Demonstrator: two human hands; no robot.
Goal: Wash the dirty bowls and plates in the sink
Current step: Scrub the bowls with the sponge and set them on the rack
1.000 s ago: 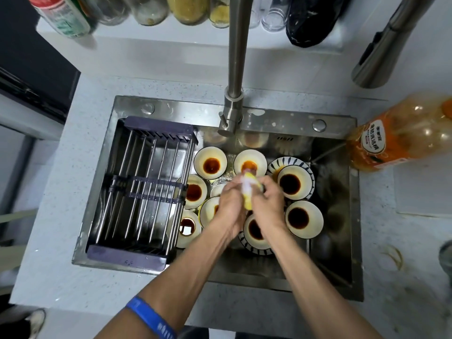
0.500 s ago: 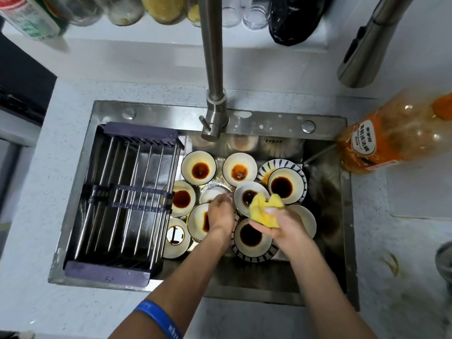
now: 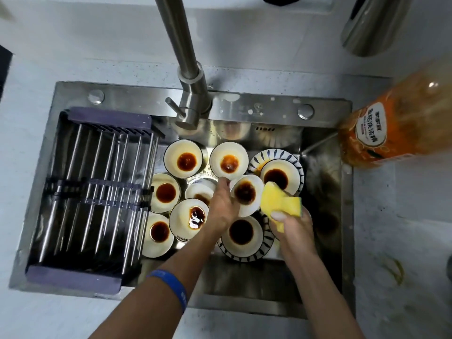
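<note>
— Where are the dirty bowls?
— In the sink [image 3: 244, 110], right of the drying rack [image 3: 97, 192], each with dark sauce in its bottom.
— And the hands?
— The left hand [image 3: 221, 206] holds one small bowl [image 3: 247, 194] by its rim, tilted above the others. The right hand [image 3: 291, 228] has its grip closed on a yellow sponge [image 3: 278, 203], just beside that bowl.
— Anything on the surface?
— An orange detergent bottle [image 3: 391, 123], at the sink's right corner.

head cam | steep downward | close above sink [image 3: 244, 111]
</note>
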